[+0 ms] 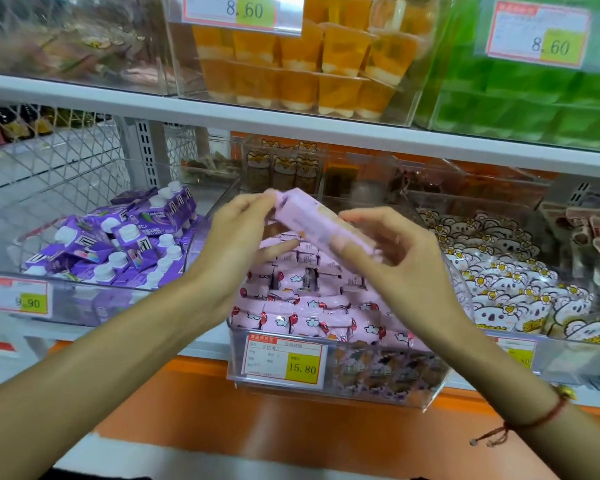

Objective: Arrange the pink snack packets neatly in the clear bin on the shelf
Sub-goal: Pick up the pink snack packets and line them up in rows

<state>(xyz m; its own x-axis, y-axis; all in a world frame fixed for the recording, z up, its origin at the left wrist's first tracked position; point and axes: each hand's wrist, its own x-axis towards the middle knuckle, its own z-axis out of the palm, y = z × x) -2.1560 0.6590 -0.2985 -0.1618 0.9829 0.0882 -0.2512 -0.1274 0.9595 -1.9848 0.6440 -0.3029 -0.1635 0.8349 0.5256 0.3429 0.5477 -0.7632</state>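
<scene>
A clear bin (329, 393) with a 15.80 price tag stands on the middle shelf, pulled a little forward over its edge. Pink snack packets (312, 306) with red and white prints lie inside it in rough rows. Above the bin I hold a stack of pink packets (312, 221) between both hands, tilted down to the right. My left hand (238, 237) pinches its upper left end. My right hand (395, 252) grips its lower right end with curled fingers.
Left of the bin is a clear bin of purple capped cartons (125, 244). To the right sits a bin of white koala-print packets (506, 289). The upper shelf holds orange jelly cups (302, 67) and green items (520, 91). An orange ledge (291, 427) runs below.
</scene>
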